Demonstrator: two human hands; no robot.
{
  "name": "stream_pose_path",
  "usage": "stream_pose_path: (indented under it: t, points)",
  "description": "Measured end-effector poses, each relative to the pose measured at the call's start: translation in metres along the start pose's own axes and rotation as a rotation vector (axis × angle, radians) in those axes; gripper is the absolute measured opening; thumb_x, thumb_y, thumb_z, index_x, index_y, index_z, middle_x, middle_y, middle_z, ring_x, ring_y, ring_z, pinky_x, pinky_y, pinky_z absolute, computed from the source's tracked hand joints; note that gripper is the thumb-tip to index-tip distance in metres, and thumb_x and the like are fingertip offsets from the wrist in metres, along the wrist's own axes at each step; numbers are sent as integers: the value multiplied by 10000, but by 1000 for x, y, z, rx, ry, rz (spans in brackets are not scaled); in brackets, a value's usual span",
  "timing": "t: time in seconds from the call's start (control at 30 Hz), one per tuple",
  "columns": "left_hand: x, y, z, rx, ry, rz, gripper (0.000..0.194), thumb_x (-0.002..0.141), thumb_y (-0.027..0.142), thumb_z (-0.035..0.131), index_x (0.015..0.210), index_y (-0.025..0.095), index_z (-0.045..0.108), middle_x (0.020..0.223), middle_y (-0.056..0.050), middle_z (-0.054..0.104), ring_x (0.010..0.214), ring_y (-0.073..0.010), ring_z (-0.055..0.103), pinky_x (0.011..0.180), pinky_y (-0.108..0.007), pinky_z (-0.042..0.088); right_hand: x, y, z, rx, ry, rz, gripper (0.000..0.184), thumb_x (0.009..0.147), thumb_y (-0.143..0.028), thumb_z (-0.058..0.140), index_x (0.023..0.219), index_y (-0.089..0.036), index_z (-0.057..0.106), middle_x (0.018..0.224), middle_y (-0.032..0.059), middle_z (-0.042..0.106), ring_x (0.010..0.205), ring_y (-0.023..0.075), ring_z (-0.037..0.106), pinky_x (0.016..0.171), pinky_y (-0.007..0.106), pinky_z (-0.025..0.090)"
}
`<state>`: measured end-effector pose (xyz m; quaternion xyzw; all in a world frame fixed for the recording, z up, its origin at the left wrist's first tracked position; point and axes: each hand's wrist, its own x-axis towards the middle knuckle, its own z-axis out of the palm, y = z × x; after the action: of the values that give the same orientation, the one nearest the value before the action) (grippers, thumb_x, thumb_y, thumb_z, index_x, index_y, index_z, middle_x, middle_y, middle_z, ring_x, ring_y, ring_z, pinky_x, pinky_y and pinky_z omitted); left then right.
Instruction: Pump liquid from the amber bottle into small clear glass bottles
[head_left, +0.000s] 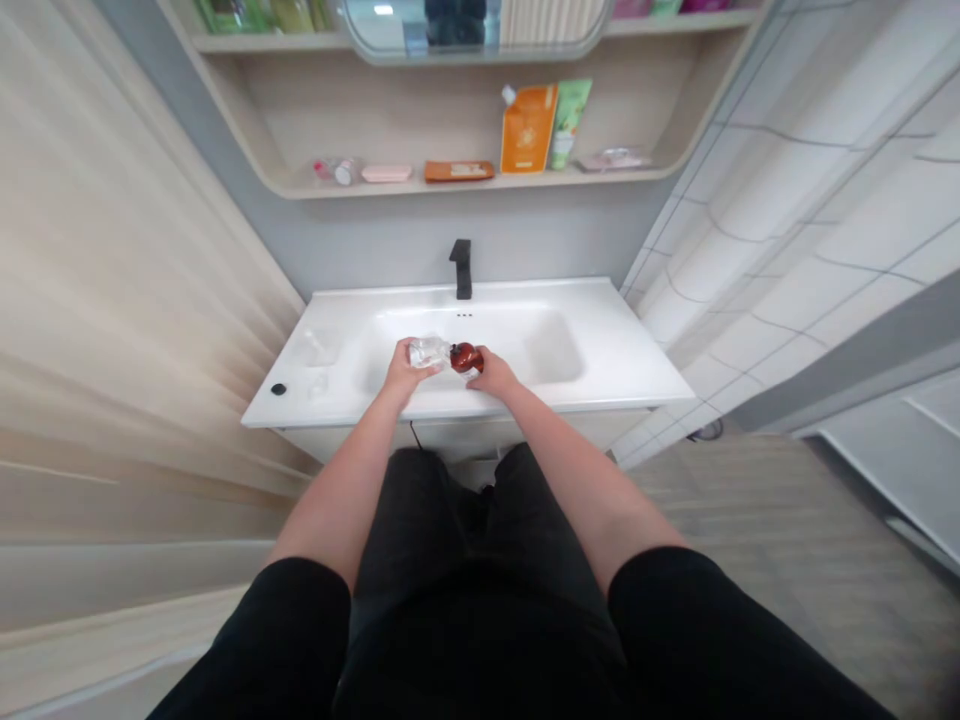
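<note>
Though the wall shelf (525,180) with its orange pouch (529,128) sits far back, the work lies at the front edge of the white vanity basin (622,355), below the black faucet (462,268). Left hand (409,370) curls around a clear bottle (429,352); right hand (495,375) pinches a dark red round cap (465,357) against the bottle's end, threading unclear. Best practice here: keep both aligned, low over the bowl, fingers firm.
</note>
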<state>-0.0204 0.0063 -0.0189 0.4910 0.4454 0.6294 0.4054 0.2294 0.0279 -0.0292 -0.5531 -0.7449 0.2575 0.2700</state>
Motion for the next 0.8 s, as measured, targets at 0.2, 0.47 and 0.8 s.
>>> stream_pose_path:
  t: [0.2, 0.47, 0.8]
  points:
    - [1, -1, 0, -6, -7, 7, 870, 419, 304, 1076, 1167, 275, 632, 1127, -10, 722, 1099, -269, 706, 1046, -437, 573, -1, 0, 0, 14, 6, 4, 783, 683, -178, 977, 1395, -239, 658, 1276, 93, 838, 1148, 328, 805, 1026, 427, 622]
    - [1, 0, 0, -2, -5, 29, 865, 414, 315, 1081, 1160, 271, 645, 1129, -18, 721, 1111, -279, 696, 1055, -453, 566, -2, -2, -2, 32, 1, 5, 756, 684, -182, 967, 1375, -245, 666, 1266, 78, 841, 1141, 319, 804, 1018, 418, 624]
    - [2, -2, 0, -13, -1, 27, 876, 421, 322, 1086, 1181, 273, 653, 1138, -16, 733, 1132, -289, 726, 1085, -475, 561, -6, -9, -7, 21, -5, 21, 725, 686, -190, 962, 1351, -233, 675, 1240, 82, 838, 1119, 324, 798, 1022, 419, 617]
